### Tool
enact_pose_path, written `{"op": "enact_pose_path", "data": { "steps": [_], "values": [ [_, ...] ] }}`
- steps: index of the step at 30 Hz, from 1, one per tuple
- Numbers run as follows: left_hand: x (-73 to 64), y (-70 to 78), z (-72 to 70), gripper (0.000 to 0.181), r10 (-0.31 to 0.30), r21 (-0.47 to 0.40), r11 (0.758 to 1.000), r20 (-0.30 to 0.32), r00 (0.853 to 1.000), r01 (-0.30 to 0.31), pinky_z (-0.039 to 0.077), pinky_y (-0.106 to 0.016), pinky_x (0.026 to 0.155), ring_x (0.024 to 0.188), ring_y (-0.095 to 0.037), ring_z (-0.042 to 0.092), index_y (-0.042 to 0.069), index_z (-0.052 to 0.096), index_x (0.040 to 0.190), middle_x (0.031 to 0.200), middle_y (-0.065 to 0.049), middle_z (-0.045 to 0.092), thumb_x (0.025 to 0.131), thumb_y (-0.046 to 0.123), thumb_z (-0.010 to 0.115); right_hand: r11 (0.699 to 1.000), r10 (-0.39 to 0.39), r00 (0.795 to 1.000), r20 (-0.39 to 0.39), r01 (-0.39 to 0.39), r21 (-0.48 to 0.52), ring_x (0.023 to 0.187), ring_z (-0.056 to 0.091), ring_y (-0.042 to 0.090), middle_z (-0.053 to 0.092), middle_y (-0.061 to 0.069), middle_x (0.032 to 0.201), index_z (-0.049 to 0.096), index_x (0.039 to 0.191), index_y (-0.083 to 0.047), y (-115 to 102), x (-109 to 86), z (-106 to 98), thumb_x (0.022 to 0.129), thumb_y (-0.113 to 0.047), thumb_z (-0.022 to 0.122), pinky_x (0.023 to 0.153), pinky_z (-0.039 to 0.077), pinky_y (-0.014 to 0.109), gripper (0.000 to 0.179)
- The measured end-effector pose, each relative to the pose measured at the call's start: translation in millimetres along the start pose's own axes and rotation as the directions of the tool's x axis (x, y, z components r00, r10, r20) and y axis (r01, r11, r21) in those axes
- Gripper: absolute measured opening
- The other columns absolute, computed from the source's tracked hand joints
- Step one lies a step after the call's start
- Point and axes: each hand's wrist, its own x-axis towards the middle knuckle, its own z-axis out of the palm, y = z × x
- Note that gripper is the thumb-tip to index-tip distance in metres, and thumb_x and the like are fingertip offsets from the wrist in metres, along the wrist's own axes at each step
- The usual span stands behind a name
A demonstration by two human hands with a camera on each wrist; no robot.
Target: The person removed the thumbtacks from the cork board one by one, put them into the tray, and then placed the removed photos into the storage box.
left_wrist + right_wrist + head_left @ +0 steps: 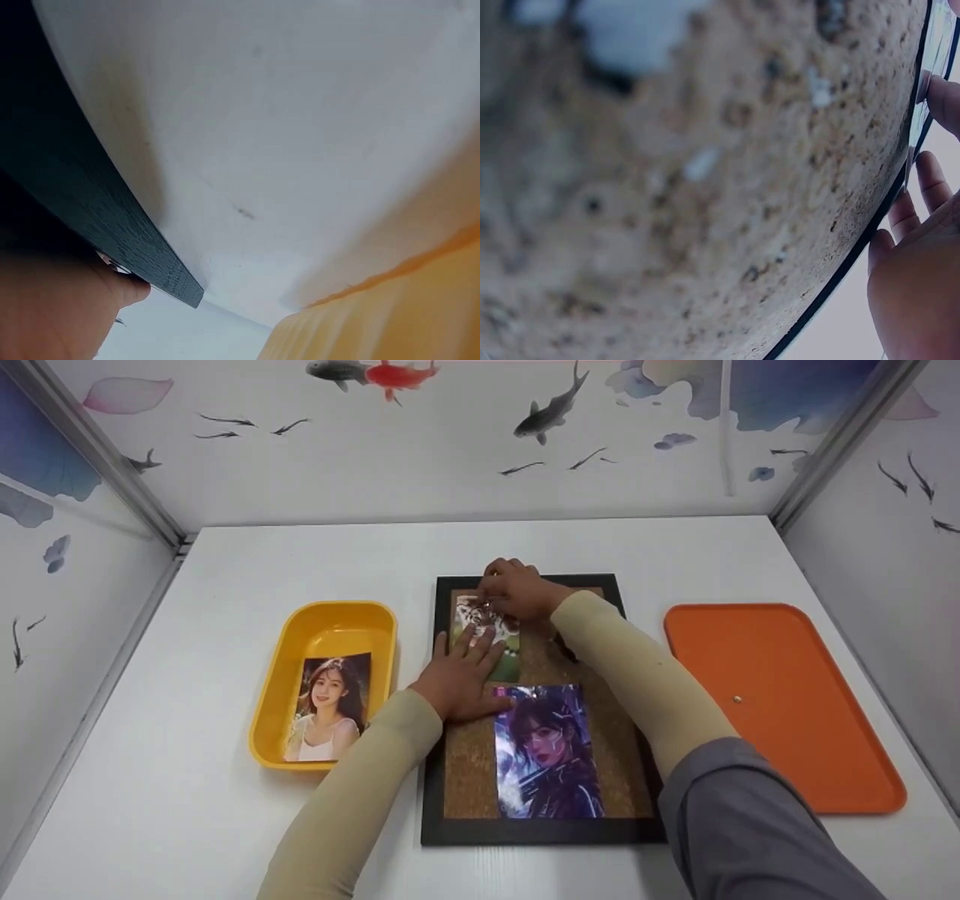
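Observation:
A black-framed cork board lies on the table. My left hand rests on it with fingers spread, fingertips over the lower part of a tiger photo. Its thumb reaches the top left corner of a purple illustrated portrait, which has a small shiny pin at its top edge. At the tiger photo's top, my right hand bends over the board, thumb and fingertips right at the photo. Whether it pinches something small there I cannot tell. The right wrist view shows its fingers beside the frame's edge.
Left of the board stands a yellow tray with a portrait photo in it. An orange tray lies on the right, a small shiny piece on it. Printed walls enclose the table at the back and sides.

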Motion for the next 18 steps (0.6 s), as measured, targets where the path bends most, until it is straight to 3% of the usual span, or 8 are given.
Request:
{"op": "enact_pose_path", "data": {
  "steps": [18],
  "values": [
    [0.1, 1.8, -0.1, 0.098, 0.002, 0.009, 1.000, -0.012, 1.000, -0.002, 0.003, -0.063, 0.116, 0.151, -0.034, -0.006, 0.019, 0.006, 0.161, 0.166, -0.006, -0.002, 0.089, 0.082, 0.026, 1.000, 0.009, 1.000, 0.005, -0.009, 0.020, 0.128, 0.038, 0.027, 0.042, 0.008, 0.139, 0.065, 0.119, -0.018, -1.8, -2.5, -0.5, 0.103, -0.022, 0.054, 0.108, 0.027, 0.052, 0.021]
  ]
}}
